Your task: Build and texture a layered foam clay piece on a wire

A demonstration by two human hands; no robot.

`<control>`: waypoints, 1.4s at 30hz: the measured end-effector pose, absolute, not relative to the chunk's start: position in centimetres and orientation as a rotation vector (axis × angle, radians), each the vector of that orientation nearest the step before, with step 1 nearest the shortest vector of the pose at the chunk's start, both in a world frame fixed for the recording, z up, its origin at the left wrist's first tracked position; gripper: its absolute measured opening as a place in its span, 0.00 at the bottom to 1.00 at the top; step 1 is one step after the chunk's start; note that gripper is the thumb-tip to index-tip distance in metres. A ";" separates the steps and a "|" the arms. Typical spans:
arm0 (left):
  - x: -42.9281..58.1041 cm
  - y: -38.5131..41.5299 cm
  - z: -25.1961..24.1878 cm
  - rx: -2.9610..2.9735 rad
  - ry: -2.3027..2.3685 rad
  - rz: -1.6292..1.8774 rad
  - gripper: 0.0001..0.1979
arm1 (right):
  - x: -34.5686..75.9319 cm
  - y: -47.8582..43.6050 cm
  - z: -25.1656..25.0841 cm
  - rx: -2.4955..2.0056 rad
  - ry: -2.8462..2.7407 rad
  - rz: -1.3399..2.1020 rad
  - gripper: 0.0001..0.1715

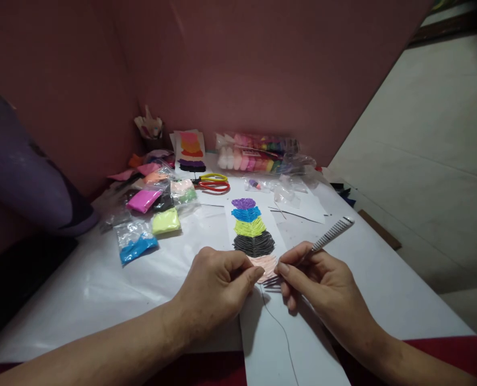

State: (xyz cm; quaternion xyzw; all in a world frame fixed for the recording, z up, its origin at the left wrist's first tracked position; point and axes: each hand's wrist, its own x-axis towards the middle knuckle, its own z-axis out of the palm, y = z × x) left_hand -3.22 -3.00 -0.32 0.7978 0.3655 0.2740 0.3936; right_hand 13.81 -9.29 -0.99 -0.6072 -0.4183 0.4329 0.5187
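Note:
A long strip of white paper (262,343) lies in front of me, bearing stacked bands of textured clay in purple, blue, yellow-green, dark grey and pale pink. My right hand (322,279) grips a metal fork (332,234) with a patterned handle, its tines low beside the bottom pale pink clay (265,264). At that band's lower left, my left hand (222,279) is pinched closed, thumb against forefinger. Whatever is between those fingertips is hidden. A thin dark line (285,332) curves down the paper from below the pink band.
Bagged clay packets, including a blue one (138,248) and a yellow one (166,220), lie to the left. Red-and-yellow-handled scissors (214,186) rest behind the strip. Farther back are a finished clay feather picture (192,150) and a bag of many-coloured clay (258,155) by the wall.

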 end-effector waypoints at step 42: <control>-3.3 -2.7 -0.4 1.839 0.945 0.960 0.21 | 15.5 -9.0 -0.9 -1.402 -0.878 0.983 0.17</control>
